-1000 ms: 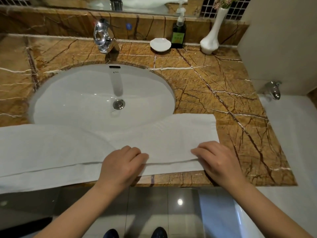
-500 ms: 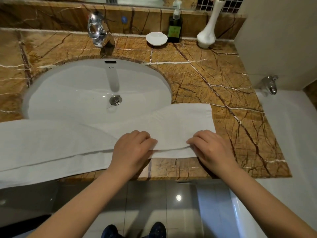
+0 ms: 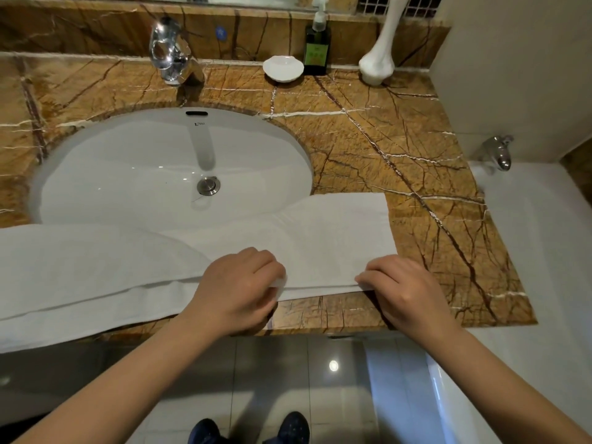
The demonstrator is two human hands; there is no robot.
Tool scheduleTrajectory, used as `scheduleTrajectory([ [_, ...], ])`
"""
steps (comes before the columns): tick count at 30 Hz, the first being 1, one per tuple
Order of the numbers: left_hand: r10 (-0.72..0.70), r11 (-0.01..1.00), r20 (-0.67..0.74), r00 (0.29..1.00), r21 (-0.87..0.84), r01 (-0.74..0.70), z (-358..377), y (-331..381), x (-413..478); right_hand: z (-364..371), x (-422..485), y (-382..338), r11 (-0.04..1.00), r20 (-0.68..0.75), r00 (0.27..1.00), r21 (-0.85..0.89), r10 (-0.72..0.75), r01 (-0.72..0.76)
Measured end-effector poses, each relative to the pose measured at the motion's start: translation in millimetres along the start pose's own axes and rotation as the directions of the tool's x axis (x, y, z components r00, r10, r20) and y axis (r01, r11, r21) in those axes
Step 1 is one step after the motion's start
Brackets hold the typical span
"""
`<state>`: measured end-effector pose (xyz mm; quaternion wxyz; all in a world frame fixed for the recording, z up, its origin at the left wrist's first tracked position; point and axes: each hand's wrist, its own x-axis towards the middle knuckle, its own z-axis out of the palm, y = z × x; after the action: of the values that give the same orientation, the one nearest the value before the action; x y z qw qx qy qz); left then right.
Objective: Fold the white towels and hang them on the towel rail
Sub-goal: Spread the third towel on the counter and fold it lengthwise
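A long white towel [image 3: 326, 232] lies folded lengthwise along the front of the brown marble counter [image 3: 400, 149], its far edge reaching over the sink rim and its left end running out of view. My left hand [image 3: 240, 286] pinches the towel's near folded edge at the middle, fingers curled on the cloth. At the towel's near right corner, my right hand [image 3: 400, 290] grips the same edge. No towel rail is in view.
A white oval sink [image 3: 144, 168] with a chrome tap [image 3: 169, 52] fills the counter's left. A soap dish [image 3: 283, 68], a green soap bottle [image 3: 316, 49] and a white vase [image 3: 378, 56] stand at the back. A white bathtub [image 3: 538, 251] with a chrome spout [image 3: 498, 152] lies at the right.
Both hands slid the towel's near edge a little away from the counter's front. The left hand has moved right along the edge and now pinches the cloth.
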<state>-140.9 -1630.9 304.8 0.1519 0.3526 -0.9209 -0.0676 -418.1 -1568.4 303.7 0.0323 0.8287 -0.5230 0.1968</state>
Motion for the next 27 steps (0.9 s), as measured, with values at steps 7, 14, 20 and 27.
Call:
scheduleTrajectory([
  [7, -0.137, 0.991, -0.013, 0.99, -0.002, 0.137, -4, 8, -2, -2, 6, -3, 1.0, 0.021, 1.0, -0.011, -0.021, 0.021],
  [14, -0.173, 0.985, -0.055, 0.983, -0.026, 0.172, 3, 26, 9, 4, 14, -3, 1.0, 0.048, 0.999, 0.014, -0.012, 0.011],
  [20, -0.222, 0.975, 0.016, 0.975, -0.017, 0.223, 1, 31, 16, -6, 21, 0, 1.0, 0.004, 1.0, 0.023, -0.021, 0.021],
  [27, -0.093, 0.994, -0.006, 0.996, 0.05, 0.094, 5, 35, 15, -9, -8, 5, 0.999, 0.077, 0.996, -0.028, -0.041, 0.043],
])
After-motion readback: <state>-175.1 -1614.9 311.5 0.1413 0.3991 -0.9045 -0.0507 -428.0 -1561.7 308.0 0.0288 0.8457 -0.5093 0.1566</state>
